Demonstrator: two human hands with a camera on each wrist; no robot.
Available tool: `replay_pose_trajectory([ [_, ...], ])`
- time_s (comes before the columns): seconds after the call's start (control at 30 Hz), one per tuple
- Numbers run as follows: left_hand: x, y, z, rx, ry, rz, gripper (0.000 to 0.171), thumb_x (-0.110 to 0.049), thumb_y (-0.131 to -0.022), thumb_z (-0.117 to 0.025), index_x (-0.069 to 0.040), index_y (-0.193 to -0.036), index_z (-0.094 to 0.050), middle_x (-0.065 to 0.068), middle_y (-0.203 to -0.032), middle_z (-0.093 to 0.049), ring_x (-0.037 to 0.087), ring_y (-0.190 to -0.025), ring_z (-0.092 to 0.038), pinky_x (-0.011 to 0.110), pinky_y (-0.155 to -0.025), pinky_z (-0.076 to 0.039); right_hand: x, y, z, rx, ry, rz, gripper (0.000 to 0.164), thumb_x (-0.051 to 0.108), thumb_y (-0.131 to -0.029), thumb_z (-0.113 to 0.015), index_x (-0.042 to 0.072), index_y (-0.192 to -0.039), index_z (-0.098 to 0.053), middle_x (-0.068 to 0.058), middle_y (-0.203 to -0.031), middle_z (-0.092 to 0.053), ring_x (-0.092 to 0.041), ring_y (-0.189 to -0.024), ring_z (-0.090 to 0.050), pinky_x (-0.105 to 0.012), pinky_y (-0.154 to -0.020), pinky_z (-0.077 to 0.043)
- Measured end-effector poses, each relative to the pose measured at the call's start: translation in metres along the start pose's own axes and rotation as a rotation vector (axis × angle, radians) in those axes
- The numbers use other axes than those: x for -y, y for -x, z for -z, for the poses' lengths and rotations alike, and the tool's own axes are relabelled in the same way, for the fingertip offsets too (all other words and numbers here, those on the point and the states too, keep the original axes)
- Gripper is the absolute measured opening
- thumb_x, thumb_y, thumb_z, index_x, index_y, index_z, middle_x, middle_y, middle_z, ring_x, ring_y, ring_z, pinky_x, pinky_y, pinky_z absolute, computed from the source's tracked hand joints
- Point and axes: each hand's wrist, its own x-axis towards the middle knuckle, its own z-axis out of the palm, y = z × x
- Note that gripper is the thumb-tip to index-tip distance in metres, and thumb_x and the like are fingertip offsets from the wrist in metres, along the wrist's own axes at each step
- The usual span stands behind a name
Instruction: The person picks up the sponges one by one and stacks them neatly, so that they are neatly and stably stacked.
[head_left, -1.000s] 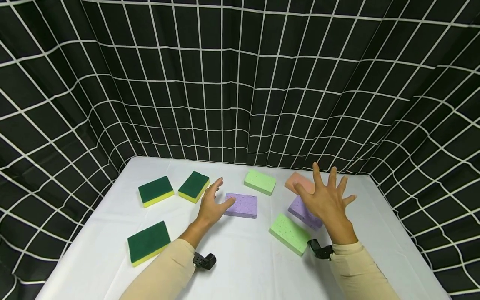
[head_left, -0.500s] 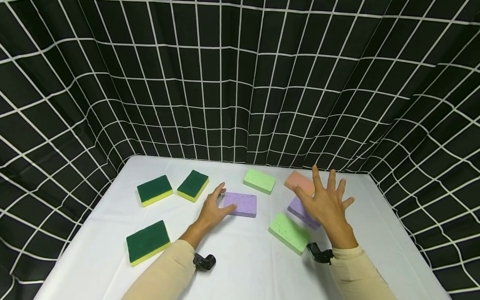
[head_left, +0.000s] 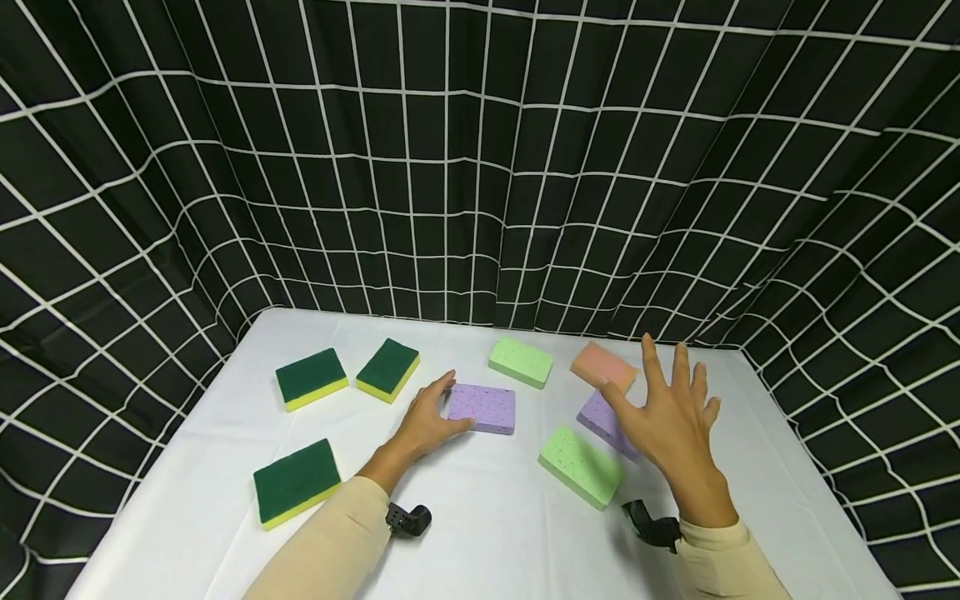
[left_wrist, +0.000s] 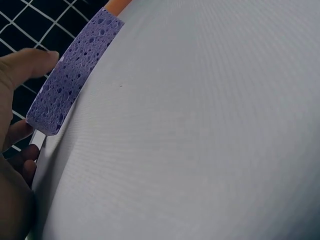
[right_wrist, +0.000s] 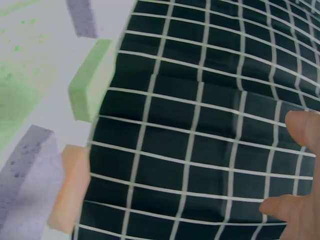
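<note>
A purple sponge point(head_left: 482, 408) lies flat near the middle of the white table. My left hand point(head_left: 426, 423) is around its left end, the thumb along the near edge and the fingertips by the far left corner. In the left wrist view, the thumb tip is right at the edge of the purple sponge point(left_wrist: 75, 75), and the other fingers are spread below its end. My right hand point(head_left: 671, 417) hovers with fingers spread and nothing in it. It partly hides a second purple sponge point(head_left: 603, 421) and is close to an orange sponge point(head_left: 602, 367).
Light green sponges lie at the back point(head_left: 521, 362) and to the front right point(head_left: 580, 467). On the left are green-and-yellow scrub sponges: two at the back point(head_left: 311, 377) point(head_left: 387, 369) and one nearer point(head_left: 297, 482). A black gridded curtain point(head_left: 465, 167) surrounds the white table point(head_left: 480, 533).
My left hand has lowered around the purple sponge's left end, its thumb moving from over the top to the near edge. The right hand has drifted slightly right and toward me.
</note>
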Motion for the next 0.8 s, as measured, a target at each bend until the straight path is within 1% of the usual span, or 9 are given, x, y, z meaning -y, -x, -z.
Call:
replay_pose_trajectory([
  [0.1,0.000,0.000,0.000,0.001,-0.022,-0.007,0.086,-0.022,-0.074,-0.083,-0.005,-0.146,-0.039,0.014,-0.141,-0.048,0.034,-0.131,-0.038,0.046,-0.108,-0.028,0.001,0.006,0.009,-0.027,-0.063,0.026,0.086,0.057,-0.090,-0.055,0.019,-0.156,-0.015,-0.029,-0.155,-0.007,-0.057,-0.135,-0.003,-0.079,-0.095,-0.006],
  [0.23,-0.001,0.000,0.000,0.003,-0.032,0.011,0.083,-0.022,-0.075,-0.083,-0.001,-0.144,-0.042,0.018,-0.141,-0.045,0.037,-0.131,-0.037,0.048,-0.108,-0.028,0.002,0.015,0.021,-0.041,-0.196,0.058,0.084,0.046,-0.091,-0.060,0.017,-0.156,-0.015,-0.027,-0.155,-0.013,-0.054,-0.136,-0.011,-0.076,-0.097,-0.011],
  [0.3,-0.002,0.000,0.000,0.007,-0.043,0.016,0.081,-0.022,-0.076,-0.083,0.001,-0.143,-0.043,0.020,-0.140,-0.046,0.038,-0.131,-0.037,0.048,-0.108,-0.029,0.002,0.020,0.026,-0.047,-0.251,0.058,0.084,0.042,-0.092,-0.062,0.018,-0.156,-0.015,-0.026,-0.154,-0.017,-0.051,-0.137,-0.015,-0.076,-0.097,-0.015],
  [0.37,-0.004,0.001,0.000,0.013,-0.057,0.016,0.079,-0.021,-0.076,-0.083,0.003,-0.141,-0.045,0.020,-0.139,-0.047,0.038,-0.130,-0.038,0.047,-0.108,-0.030,0.001,0.026,0.029,-0.052,-0.290,0.049,0.084,0.039,-0.092,-0.063,0.019,-0.156,-0.015,-0.025,-0.152,-0.023,-0.049,-0.134,-0.024,-0.073,-0.096,-0.022],
  [0.43,-0.005,0.001,0.001,0.019,-0.071,0.020,0.077,-0.021,-0.076,-0.083,0.003,-0.140,-0.046,0.019,-0.138,-0.048,0.037,-0.129,-0.039,0.046,-0.107,-0.030,0.000,0.032,0.029,-0.057,-0.307,0.033,0.083,0.038,-0.091,-0.064,0.018,-0.156,-0.016,-0.024,-0.149,-0.031,-0.047,-0.128,-0.035,-0.068,-0.093,-0.031],
  [0.53,-0.005,0.002,0.002,0.018,-0.085,0.017,0.075,-0.021,-0.076,-0.083,0.004,-0.138,-0.047,0.019,-0.136,-0.050,0.037,-0.128,-0.040,0.047,-0.107,-0.031,-0.002,0.040,0.027,-0.045,-0.303,0.002,0.084,0.038,-0.091,-0.065,0.014,-0.156,-0.018,-0.024,-0.141,-0.041,-0.045,-0.114,-0.048,-0.061,-0.082,-0.042],
  [0.57,-0.006,0.002,0.002,0.016,-0.083,0.019,0.075,-0.020,-0.076,-0.083,0.004,-0.138,-0.048,0.019,-0.136,-0.050,0.037,-0.128,-0.040,0.047,-0.107,-0.031,-0.003,0.042,0.025,-0.036,-0.303,-0.008,0.085,0.039,-0.091,-0.066,0.013,-0.156,-0.018,-0.023,-0.140,-0.042,-0.044,-0.112,-0.050,-0.059,-0.081,-0.043],
  [0.67,-0.005,0.002,0.002,0.010,-0.085,0.009,0.074,-0.020,-0.076,-0.082,0.004,-0.137,-0.048,0.019,-0.135,-0.050,0.037,-0.128,-0.041,0.048,-0.106,-0.032,-0.008,0.048,0.018,0.006,-0.300,-0.053,0.088,0.041,-0.090,-0.066,0.010,-0.155,-0.018,-0.023,-0.138,-0.043,-0.041,-0.109,-0.051,-0.058,-0.077,-0.044],
  [0.8,-0.003,0.001,0.001,0.008,-0.084,0.008,0.075,-0.022,-0.076,-0.082,0.003,-0.138,-0.048,0.019,-0.136,-0.050,0.037,-0.128,-0.041,0.047,-0.106,-0.032,-0.015,0.055,0.005,0.066,-0.299,-0.109,0.092,0.046,-0.088,-0.067,0.008,-0.155,-0.017,-0.022,-0.138,-0.044,-0.039,-0.110,-0.051,-0.056,-0.078,-0.043],
])
